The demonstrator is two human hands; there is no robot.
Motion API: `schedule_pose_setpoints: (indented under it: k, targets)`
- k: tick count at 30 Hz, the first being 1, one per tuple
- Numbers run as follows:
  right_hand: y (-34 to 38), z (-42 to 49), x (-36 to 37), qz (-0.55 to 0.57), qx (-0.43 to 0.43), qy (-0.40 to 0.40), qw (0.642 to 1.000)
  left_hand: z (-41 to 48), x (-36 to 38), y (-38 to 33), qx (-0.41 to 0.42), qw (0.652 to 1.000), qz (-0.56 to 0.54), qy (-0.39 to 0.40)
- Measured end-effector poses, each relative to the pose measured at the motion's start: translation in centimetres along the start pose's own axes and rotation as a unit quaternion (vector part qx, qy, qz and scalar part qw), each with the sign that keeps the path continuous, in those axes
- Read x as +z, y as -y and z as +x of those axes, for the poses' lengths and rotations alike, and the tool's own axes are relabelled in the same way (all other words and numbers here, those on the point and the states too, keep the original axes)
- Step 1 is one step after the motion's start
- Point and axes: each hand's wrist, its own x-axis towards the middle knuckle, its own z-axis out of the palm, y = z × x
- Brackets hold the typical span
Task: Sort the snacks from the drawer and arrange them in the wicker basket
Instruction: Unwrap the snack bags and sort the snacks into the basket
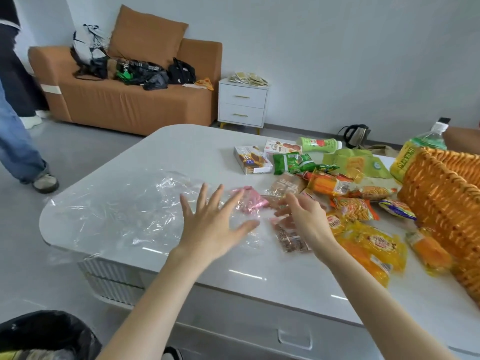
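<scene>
Left hand (210,224) splayed, right hand (304,216) relaxed, both empty; the pink packet (249,201) lies just ahead between them (seemingly nearer the left).

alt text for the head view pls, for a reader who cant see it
A left hand and right hand reach open over a white table, above crinkled clear plastic and a pink packet. More snacks lie piled to the right beside an orange wicker basket; a brown sofa stands behind.
</scene>
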Motion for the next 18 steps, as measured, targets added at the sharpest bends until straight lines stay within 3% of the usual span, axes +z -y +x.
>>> schedule_pose_setpoints:
  k: [2,8,11,13,18]
  targets:
    - [0.0,2.5,0.4,-0.094,-0.033,-0.010,0.995,0.1,0.6,0.8,0.007,0.998,0.065,0.021]
    - [-1.7,10.3,6.5,-0.251,-0.008,0.109,0.962,1.2,1.0,2.2,0.000,0.996,0.085,-0.021]
    - [-2.3,11.9,8.1,-0.324,0.022,0.075,0.943,1.5,0.8,2.2,-0.007,0.996,0.084,-0.020]
    - [-2.0,12.4,8.1,-0.295,0.040,0.075,0.952,1.6,0.7,2.1,-0.009,0.997,0.078,-0.019]
    - [-0.8,11.0,4.1,-0.048,0.085,0.112,0.989,1.6,0.8,1.2,-0.011,0.999,0.046,-0.002]
